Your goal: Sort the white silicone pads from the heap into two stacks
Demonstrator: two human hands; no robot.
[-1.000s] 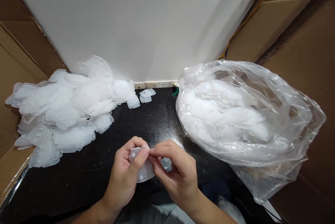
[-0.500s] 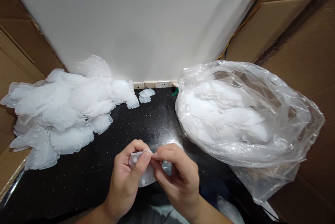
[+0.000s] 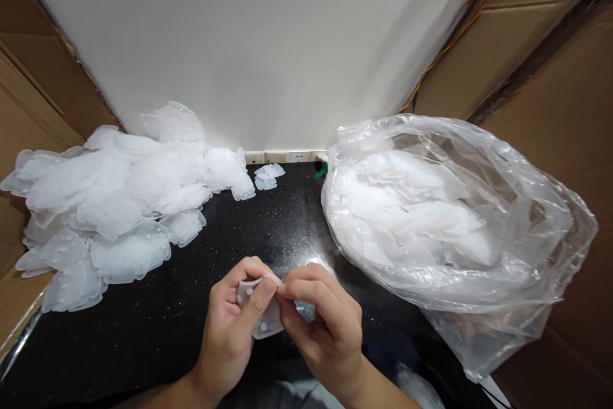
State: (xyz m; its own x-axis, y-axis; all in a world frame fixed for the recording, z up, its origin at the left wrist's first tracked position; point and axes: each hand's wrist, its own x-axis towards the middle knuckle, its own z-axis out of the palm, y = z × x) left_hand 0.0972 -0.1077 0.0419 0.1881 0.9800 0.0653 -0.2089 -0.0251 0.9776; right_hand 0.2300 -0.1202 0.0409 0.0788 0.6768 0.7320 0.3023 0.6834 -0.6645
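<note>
Between my hands is a thin translucent white plastic piece with small round bumps, bent slightly at its upper edge. My left hand grips it, thumb on the near face and fingers curled behind. With thumb and forefinger, my right hand pinches at the piece's upper right edge; the pinched spot is hidden by the fingertips. A large heap of similar pieces lies to the left on the black speckled tabletop. On the right, a clear plastic bag gapes, holding many more white pieces.
A few loose pieces lie beside the heap's right end. Sockets run along the foot of the white wall, near a small green item. Cardboard stands on both sides, with yellow wires at the back right.
The held piece has tilted slightly, its upper edge curving more. Both hands keep nearly the same place and grip. The view has shifted very slightly.
</note>
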